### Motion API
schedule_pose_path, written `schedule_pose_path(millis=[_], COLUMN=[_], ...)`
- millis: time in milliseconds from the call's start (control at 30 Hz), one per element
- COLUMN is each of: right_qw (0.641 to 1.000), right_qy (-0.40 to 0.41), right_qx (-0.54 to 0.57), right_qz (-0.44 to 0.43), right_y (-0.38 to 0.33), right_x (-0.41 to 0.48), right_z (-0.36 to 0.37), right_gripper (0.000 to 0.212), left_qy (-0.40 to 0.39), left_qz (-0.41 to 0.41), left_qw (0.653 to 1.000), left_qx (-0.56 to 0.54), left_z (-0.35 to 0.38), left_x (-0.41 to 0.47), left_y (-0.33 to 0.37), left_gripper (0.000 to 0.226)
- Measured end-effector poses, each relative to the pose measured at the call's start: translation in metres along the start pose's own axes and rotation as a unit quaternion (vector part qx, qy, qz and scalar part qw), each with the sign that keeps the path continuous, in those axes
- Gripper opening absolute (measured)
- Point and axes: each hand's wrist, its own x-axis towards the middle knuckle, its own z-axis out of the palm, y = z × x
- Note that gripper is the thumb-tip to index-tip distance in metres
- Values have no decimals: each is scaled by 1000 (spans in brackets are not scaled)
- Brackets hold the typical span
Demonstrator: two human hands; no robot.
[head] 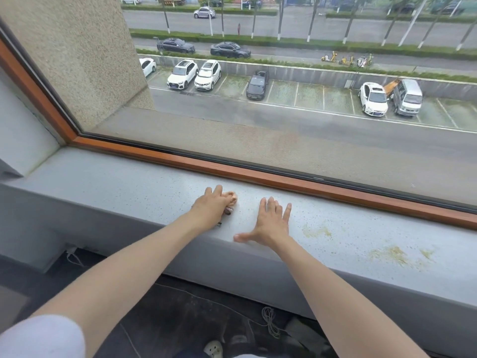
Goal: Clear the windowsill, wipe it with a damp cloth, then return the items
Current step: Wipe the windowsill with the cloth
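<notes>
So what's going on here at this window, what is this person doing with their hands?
A person is wiping the grey windowsill. Their left hand holds a bunched pinkish cloth down on the sill, roughly mid-way along the part in view. The right hand rests flat beside it with fingers spread, holding nothing. Yellowish stains show on the surface further right, not yet wiped.

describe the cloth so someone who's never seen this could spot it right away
Below the wood-framed window runs a grey speckled windowsill. Near its middle the left hand holds a small crumpled peach cloth against the sill. It is the only soft, bunched thing there, just left of the flat right hand and well left of the yellowish stains.
</notes>
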Motion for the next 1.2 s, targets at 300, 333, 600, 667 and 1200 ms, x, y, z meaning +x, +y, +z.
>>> schedule_pose_path(millis=[300,333,600,667,1200], right_qw=[1000,1000,1000,1000,1000], right_qy=[-16,-17,-13,-5,-1], right_qx=[-13,-14,-17,-14,-12], right_qz=[9,9,12,12,15], right_y=[-7,-7,-11,-9,-23], right_x=[12,13,21,23,20], right_z=[-4,-2,0,3,15], right_gripper=[140,140,141,142,139], left_qy=[10,23,29,25,-10], left_qz=[69,32,45,116,96], left_qw=[997,999,998,993,995], left_qx=[19,26,-26,-5,-7], left_z=[8,9,14,22,29], left_x=[-11,-9,25,19,44], left_y=[-10,-26,4,-8,-43], left_gripper=[69,71,58,62,76])
